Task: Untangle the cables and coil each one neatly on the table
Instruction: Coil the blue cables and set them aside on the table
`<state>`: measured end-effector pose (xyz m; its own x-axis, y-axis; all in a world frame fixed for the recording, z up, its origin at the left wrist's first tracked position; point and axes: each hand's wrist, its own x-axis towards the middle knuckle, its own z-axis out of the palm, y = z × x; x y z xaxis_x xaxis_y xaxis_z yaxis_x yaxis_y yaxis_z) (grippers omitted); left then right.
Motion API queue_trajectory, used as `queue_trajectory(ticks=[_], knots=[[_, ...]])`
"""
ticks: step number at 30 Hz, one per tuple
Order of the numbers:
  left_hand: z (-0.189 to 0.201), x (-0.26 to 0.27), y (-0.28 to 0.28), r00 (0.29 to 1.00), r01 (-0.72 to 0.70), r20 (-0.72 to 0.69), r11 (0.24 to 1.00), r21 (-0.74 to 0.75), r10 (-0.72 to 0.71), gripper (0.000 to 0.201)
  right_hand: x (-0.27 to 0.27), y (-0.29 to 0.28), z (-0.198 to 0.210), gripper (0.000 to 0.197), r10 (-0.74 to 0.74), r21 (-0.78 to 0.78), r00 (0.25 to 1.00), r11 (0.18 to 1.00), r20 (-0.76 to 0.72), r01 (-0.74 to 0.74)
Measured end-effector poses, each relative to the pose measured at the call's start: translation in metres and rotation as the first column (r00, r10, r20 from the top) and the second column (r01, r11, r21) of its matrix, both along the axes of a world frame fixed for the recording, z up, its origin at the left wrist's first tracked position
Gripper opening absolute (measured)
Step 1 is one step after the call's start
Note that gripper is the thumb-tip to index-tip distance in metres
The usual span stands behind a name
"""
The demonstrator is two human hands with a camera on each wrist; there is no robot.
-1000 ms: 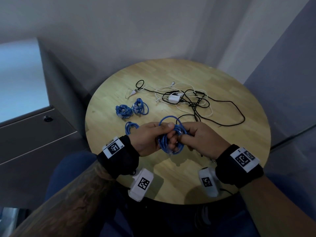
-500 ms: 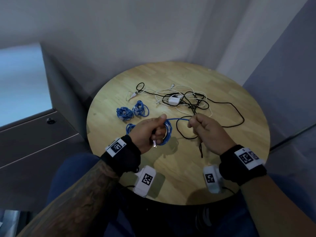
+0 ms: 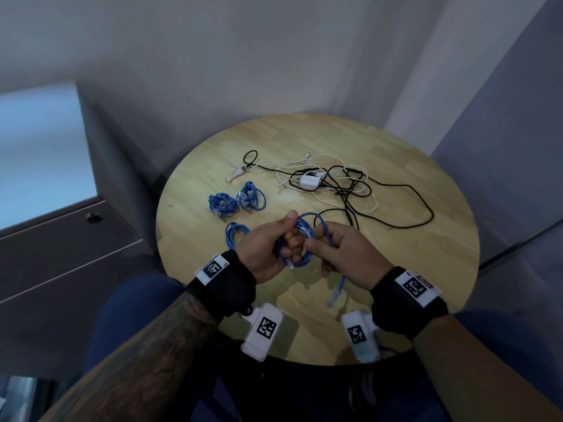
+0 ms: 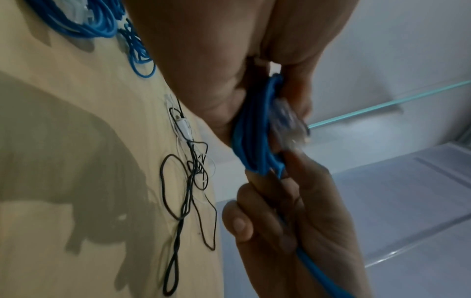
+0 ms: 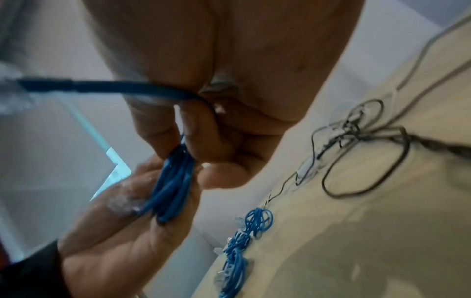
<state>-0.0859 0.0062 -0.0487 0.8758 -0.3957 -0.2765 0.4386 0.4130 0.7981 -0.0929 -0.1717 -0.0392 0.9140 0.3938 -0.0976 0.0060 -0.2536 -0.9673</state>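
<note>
Blue cable, bundled in loops with clear plugs, gripped by both hands' fingers.

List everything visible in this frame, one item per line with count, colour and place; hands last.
Round table: one, light wood, centre of the head view.
Finished cable coils: three, blue, lying on the table's left part.
Cable being coiled: one, blue, held above the near table between both hands; a clear plug end hangs below the right hand.
Cable tangle: black and white cables, loose on the far table, around a white charger.
Cabinet: one, grey, left of the table.
Left hand: grips the blue loops.
Right hand: pinches the free blue strand.
</note>
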Motion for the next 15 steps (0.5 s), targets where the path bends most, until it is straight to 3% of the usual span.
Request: queue_trajectory(ticks=[10,15], knots=[[0.007,0.001,0.011,0.978,0.121,0.154,0.986,0.114,-0.138,0.035,0.001,-0.003,0.006,0.010,0.011,-0.024,0.993,1.000,0.114,-0.008],[0.005,0.001,0.012,0.970,0.094,0.199,0.973,0.209,-0.136,0.035,0.002,-0.006,0.005,0.014,-0.043,-0.029,0.984,0.998,0.170,0.049]])
